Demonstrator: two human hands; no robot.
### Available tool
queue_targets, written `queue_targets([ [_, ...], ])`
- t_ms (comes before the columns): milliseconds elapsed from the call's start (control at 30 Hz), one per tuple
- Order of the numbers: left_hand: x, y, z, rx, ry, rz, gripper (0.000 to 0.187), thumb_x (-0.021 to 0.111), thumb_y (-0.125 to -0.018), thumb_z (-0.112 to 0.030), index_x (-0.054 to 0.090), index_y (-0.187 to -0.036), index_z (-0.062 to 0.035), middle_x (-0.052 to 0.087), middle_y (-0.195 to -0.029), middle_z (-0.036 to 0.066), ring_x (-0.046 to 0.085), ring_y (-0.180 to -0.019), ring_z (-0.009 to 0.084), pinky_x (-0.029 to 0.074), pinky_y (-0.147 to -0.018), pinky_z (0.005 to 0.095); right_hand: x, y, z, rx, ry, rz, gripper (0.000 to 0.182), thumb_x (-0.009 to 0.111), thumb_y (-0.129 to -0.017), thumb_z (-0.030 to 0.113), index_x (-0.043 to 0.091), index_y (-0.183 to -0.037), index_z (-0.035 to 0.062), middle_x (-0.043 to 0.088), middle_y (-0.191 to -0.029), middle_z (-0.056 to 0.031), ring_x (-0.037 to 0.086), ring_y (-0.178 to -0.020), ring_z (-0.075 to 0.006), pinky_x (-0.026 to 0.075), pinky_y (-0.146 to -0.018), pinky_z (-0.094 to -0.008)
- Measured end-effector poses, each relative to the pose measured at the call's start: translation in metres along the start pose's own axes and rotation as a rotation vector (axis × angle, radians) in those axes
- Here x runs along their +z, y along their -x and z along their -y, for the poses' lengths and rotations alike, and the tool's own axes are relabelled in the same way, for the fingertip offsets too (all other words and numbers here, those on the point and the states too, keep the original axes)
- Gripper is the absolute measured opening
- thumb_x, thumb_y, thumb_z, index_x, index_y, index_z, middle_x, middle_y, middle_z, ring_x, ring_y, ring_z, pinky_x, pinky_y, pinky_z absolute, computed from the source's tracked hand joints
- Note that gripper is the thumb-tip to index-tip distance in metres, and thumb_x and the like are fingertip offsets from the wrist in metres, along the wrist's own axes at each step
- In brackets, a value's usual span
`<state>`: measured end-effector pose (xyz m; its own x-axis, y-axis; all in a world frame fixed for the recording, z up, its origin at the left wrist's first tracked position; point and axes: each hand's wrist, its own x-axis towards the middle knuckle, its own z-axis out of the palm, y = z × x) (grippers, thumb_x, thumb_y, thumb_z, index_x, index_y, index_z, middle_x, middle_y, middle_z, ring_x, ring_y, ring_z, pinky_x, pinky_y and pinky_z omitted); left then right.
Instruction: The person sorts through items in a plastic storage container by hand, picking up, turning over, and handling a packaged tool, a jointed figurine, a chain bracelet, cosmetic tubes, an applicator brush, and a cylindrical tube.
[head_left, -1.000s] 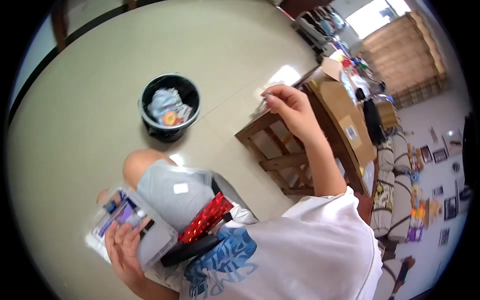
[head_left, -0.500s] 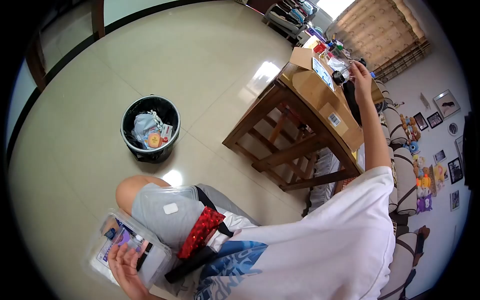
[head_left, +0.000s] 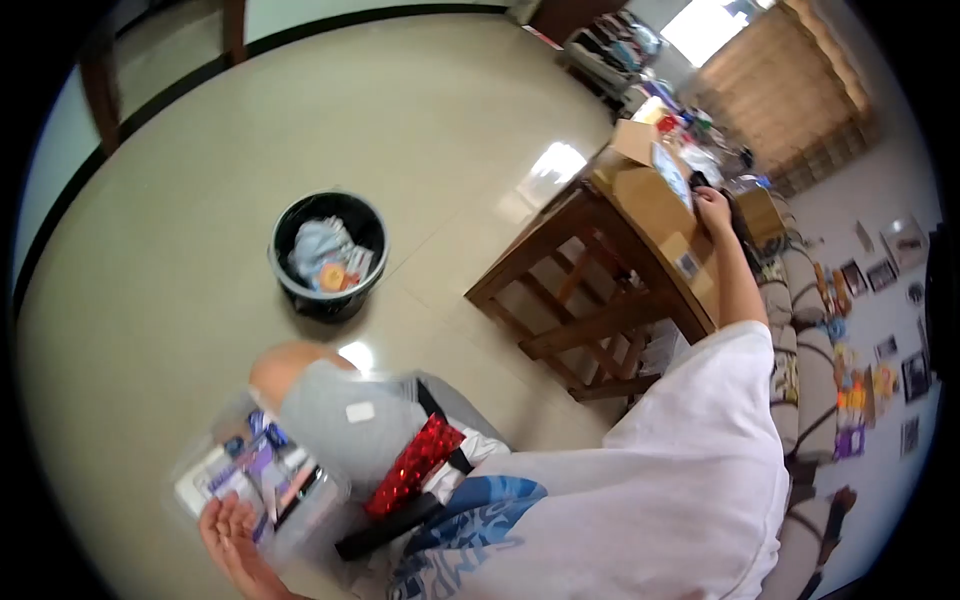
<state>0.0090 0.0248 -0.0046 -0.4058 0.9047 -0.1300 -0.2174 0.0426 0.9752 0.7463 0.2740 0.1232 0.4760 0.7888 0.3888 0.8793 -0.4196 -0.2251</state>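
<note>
My left hand (head_left: pixel 232 535) is open, its fingers apart at the near edge of a clear plastic container (head_left: pixel 320 500) beside my thigh. Boxes, a purple-and-white package (head_left: pixel 240 490) and other small items fill that container. Stretched out to the table, my right hand (head_left: pixel 712 210) is closed at the side of an open cardboard box (head_left: pixel 650 205). A small black object (head_left: pixel 697 182) shows at its fingertips; blur hides its kind. Across my lap lie a red sequinned item (head_left: pixel 415 465), a black tube-like item (head_left: pixel 390 525) and a clear lid with a white label (head_left: pixel 360 412).
A lined trash bin (head_left: pixel 330 290) with packaging inside stands on the tiled floor in front of me. The wooden table (head_left: pixel 560 270) is at the right, with clutter at its far end. Beyond it are a sofa (head_left: pixel 805 360) and framed pictures on the wall.
My right hand has come down to the box, lowering the black object that dangled from its fingers. My left hand has stayed by the container. The view has shifted slightly.
</note>
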Motion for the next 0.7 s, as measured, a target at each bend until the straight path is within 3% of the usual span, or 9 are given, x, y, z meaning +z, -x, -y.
queue_targets([
  [100, -0.014, 0.005, 0.005, -0.031, -0.183, -0.109, 0.045, 0.041, -0.080, -0.023, 0.030, -0.116, 0.0026, 0.042, -0.108, 0.016, 0.046, -0.094, 0.0201, 0.035, -0.082, 0.0284, -0.008, 0.024, 0.044, -0.138, 0.161, -0.161, 0.035, 0.048, -0.064, 0.014, 0.057, -0.098, 0.0102, 0.057, -0.093, -0.0146, 0.055, -0.084, -0.0268, 0.040, -0.076, -0.0327],
  [133, -0.008, 0.008, 0.001, 0.053, -0.205, -0.095, 0.040, 0.040, -0.080, -0.018, 0.032, -0.114, 0.0027, 0.044, -0.106, 0.016, 0.047, -0.093, 0.0208, 0.035, -0.083, 0.0296, -0.010, 0.023, 0.068, 0.025, 0.385, -0.100, 0.040, 0.045, -0.062, 0.014, 0.053, -0.101, 0.0056, 0.057, -0.091, -0.0175, 0.054, -0.084, -0.0282, 0.040, -0.077, -0.0318],
  [167, -0.001, 0.007, -0.002, -0.003, -0.276, -0.149, 0.036, 0.041, -0.080, -0.017, 0.037, -0.110, 0.0036, 0.047, -0.102, 0.016, 0.047, -0.093, 0.0200, 0.035, -0.082, 0.0295, 0.008, 0.000, 0.055, -0.102, 0.273, -0.317, 0.040, 0.044, -0.063, 0.010, 0.053, -0.101, 0.0024, 0.056, -0.092, -0.0183, 0.053, -0.086, -0.0262, 0.039, -0.078, -0.0302],
  [200, 0.005, 0.006, -0.003, 0.009, -0.266, -0.169, 0.034, 0.043, -0.081, -0.018, 0.040, -0.108, 0.0024, 0.050, -0.097, 0.013, 0.048, -0.090, 0.0184, 0.035, -0.082, 0.0289, 0.010, 0.008, 0.083, -0.480, -0.207, -0.308, 0.036, 0.041, -0.066, 0.003, 0.052, -0.100, -0.0027, 0.056, -0.094, -0.0167, 0.052, -0.085, -0.0238, 0.038, -0.078, -0.0295],
  [300, 0.015, 0.008, -0.002, 0.043, -0.503, -0.201, 0.022, 0.050, -0.076, -0.009, 0.050, -0.096, 0.0004, 0.054, -0.083, 0.010, 0.052, -0.079, 0.0181, 0.040, -0.072, 0.0274, 0.028, 0.042, 0.178, -0.686, -0.416, -0.140, 0.029, 0.045, -0.077, 0.008, 0.049, -0.105, 0.0025, 0.049, -0.105, -0.0103, 0.047, -0.094, -0.0207, 0.036, -0.081, -0.0292],
  [367, 0.017, 0.008, 0.005, 0.294, -0.834, -0.105, 0.014, 0.055, -0.068, -0.005, 0.053, -0.081, -0.0020, 0.054, -0.075, 0.011, 0.052, -0.068, 0.0247, 0.041, -0.066, 0.0300, 0.018, 0.128, 0.279, -1.087, -0.202, -0.191, 0.028, 0.046, -0.079, 0.010, 0.049, -0.107, 0.0067, 0.047, -0.107, -0.0102, 0.044, -0.100, -0.0231, 0.033, -0.085, -0.0338],
  [467, 0.017, 0.012, 0.005, 0.435, -0.961, 0.098, 0.014, 0.057, -0.063, -0.005, 0.056, -0.077, -0.0037, 0.055, -0.074, 0.007, 0.053, -0.069, 0.0215, 0.041, -0.059, 0.0293, 0.008, 0.213, 0.361, -1.631, 0.115, -0.247, 0.030, 0.050, -0.070, 0.000, 0.054, -0.098, 0.0073, 0.051, -0.102, -0.0089, 0.049, -0.094, -0.0220, 0.037, -0.081, -0.0342],
  [567, 0.016, 0.019, 0.006, 0.538, -0.935, 0.245, 0.008, 0.058, -0.063, -0.012, 0.055, -0.070, -0.0074, 0.054, -0.072, 0.003, 0.051, -0.065, 0.0189, 0.040, -0.061, 0.0285, 0.009, 0.284, 0.427, -2.028, -0.282, 0.089, 0.021, 0.056, -0.059, 0.004, 0.055, -0.080, 0.0025, 0.054, -0.090, -0.0092, 0.054, -0.079, -0.0234, 0.043, -0.067, -0.0323],
  [700, 0.017, 0.025, 0.003, 0.565, -0.890, 0.243, 0.014, 0.061, -0.056, -0.009, 0.057, -0.069, -0.0081, 0.054, -0.068, 0.002, 0.051, -0.063, 0.0190, 0.040, -0.056, 0.0282, 0.034, 0.349, 0.473, -2.133, -0.657, 0.684, 0.025, 0.056, -0.057, 0.006, 0.052, -0.082, 0.0017, 0.052, -0.081, -0.0079, 0.052, -0.072, -0.0243, 0.043, -0.061, -0.0327],
])
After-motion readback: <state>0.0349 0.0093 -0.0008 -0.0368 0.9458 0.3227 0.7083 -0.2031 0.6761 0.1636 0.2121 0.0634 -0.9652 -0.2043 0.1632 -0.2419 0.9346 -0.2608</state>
